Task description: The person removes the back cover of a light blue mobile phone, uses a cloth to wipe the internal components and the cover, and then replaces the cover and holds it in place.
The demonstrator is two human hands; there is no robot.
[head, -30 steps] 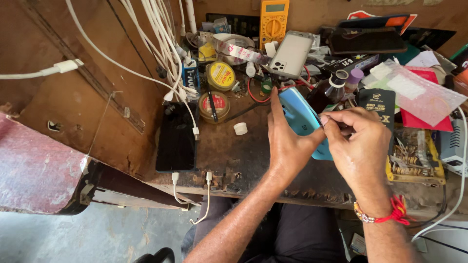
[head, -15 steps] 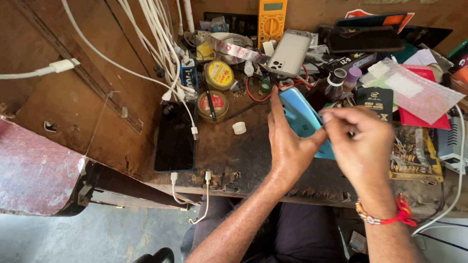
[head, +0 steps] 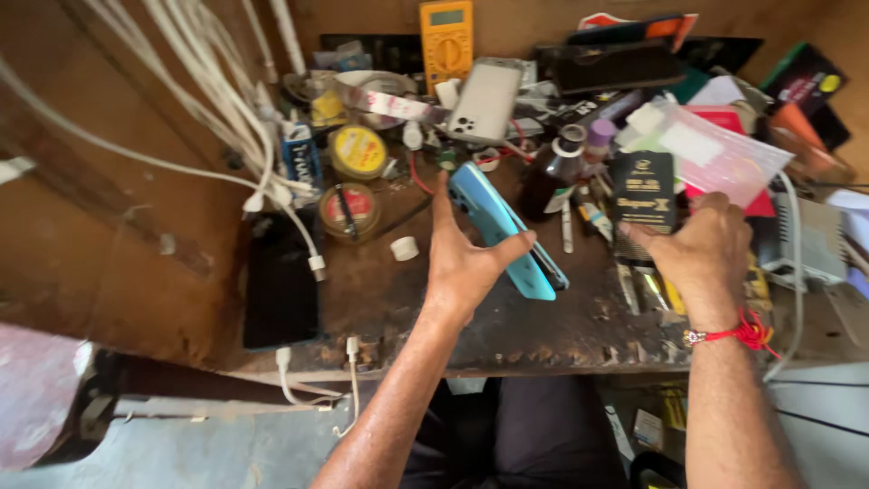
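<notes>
My left hand grips a light blue phone, holding it tilted on its long edge above the dark wooden bench, thumb on the near side. Off to the right, my right hand is apart from the phone, knuckles up, with a red thread on the wrist. Its curled fingers reach down among small tools beside a black box. Whether they hold anything is hidden.
A black phone lies at the bench's left, plugged into white cables. Behind are two round tins, a yellow multimeter, a silver phone, a brown bottle and a clear plastic bag.
My right hand has left the blue phone and moved right, down to the tools by the black box. The left hand still holds the phone.
</notes>
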